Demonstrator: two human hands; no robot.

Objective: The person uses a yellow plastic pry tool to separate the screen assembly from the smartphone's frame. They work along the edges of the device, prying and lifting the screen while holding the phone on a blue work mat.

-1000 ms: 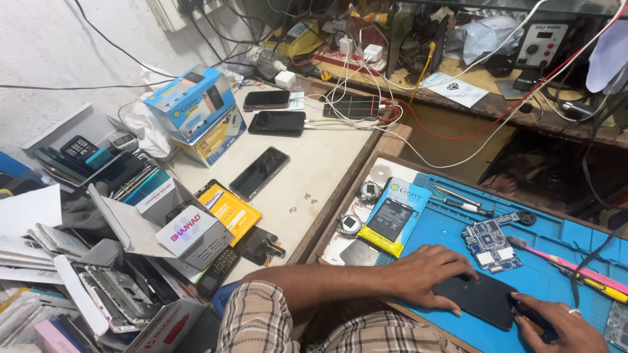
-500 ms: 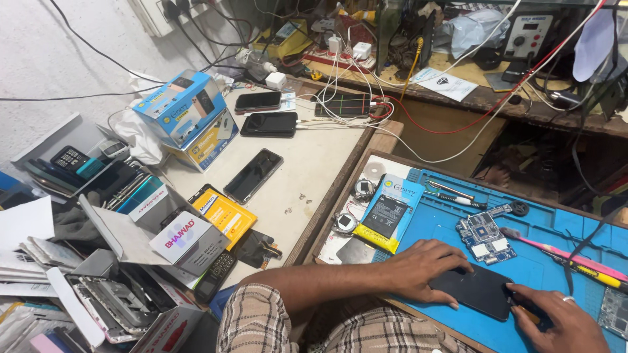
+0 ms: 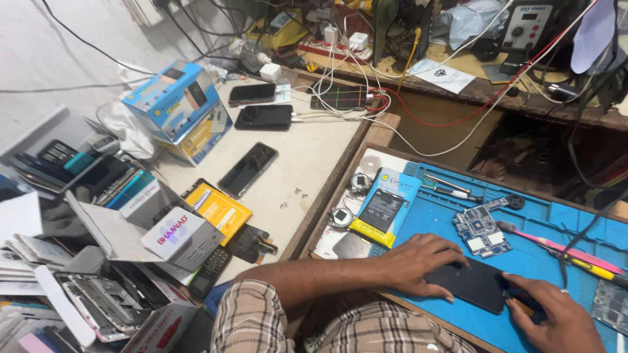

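Both hands [image 3: 425, 265] on black phone [image 3: 474, 284]

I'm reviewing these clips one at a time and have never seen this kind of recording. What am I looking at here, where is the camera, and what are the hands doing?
There is no machine here: a person works with two bare hands, and the single camera sits on their head, looking down at a cluttered repair bench.

The left hand presses flat on a dark phone lying on a blue work mat. The right hand touches the phone's near right end; whether it holds a small tool is hard to tell.

On the mat also lie a small circuit board, a battery pack with a yellow edge, tweezers and a pink tool.

To the left, a pale table carries several dark phones, a blue box, a yellow pack and piles of parts. Cables and a soldering station run along the back.
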